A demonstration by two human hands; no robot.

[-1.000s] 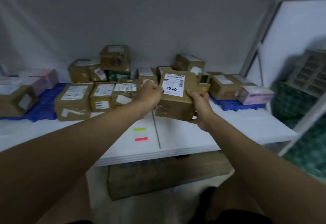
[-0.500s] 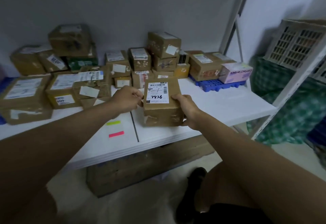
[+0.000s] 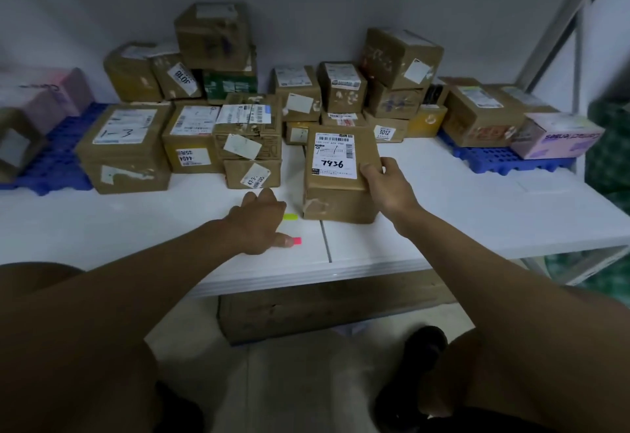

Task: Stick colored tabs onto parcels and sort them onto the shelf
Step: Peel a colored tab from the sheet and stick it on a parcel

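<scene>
Two tabs lie by my left hand [image 3: 259, 224]; its thumb seemingly touches the pink tab [image 3: 297, 241], holding nothing. My right hand [image 3: 387, 182] grips the parcel [image 3: 337, 173] on the table [image 3: 477, 207]; peel slowly.

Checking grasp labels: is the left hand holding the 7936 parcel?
No, the left hand is down on the white shelf at the pink tab; only the right hand holds the parcel.

My brown cardboard parcel [image 3: 337, 177], white label marked 7936 on top, stands upright on the white shelf board [image 3: 477, 207]. Just left of it lie a yellow-green paper tab [image 3: 290, 217] and, nearer me, a pink paper tab [image 3: 297, 240].
</scene>
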